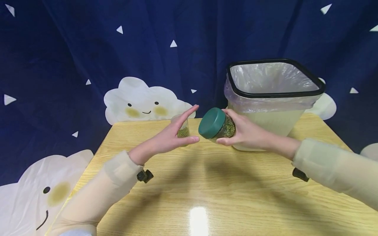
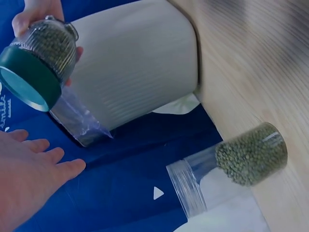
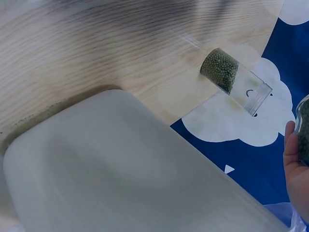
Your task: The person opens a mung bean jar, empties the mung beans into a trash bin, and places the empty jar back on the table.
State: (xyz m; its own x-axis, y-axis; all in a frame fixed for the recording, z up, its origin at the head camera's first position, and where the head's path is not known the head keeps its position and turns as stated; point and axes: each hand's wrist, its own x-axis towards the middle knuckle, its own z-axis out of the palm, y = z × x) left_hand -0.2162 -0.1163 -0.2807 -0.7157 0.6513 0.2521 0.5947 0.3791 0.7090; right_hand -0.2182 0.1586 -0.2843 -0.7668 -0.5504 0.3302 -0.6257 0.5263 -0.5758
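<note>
My right hand [image 1: 243, 129] grips a ribbed glass jar [image 1: 226, 128] of green mung beans, held tilted in the air with its dark green lid [image 1: 212, 123] toward the left. In the left wrist view that jar [image 2: 50, 43] leans lid-down. My left hand [image 1: 174, 132] is held out with thumb and fingers spread apart, nothing between them, facing the lid. Behind it, partly covered by the fingers, a clear lidless container [image 1: 183, 132] stands upright on the table, about half full of mung beans. The left wrist view shows the same container [image 2: 251, 154] near the table edge.
A pale bin [image 1: 262, 119] with a black rim [image 1: 277, 95] and a translucent liner [image 1: 271, 77] stands at the back right of the wooden table [image 1: 189, 183], close behind my right hand. A dark blue curtain [image 1: 189, 39] with cloud prints hangs behind.
</note>
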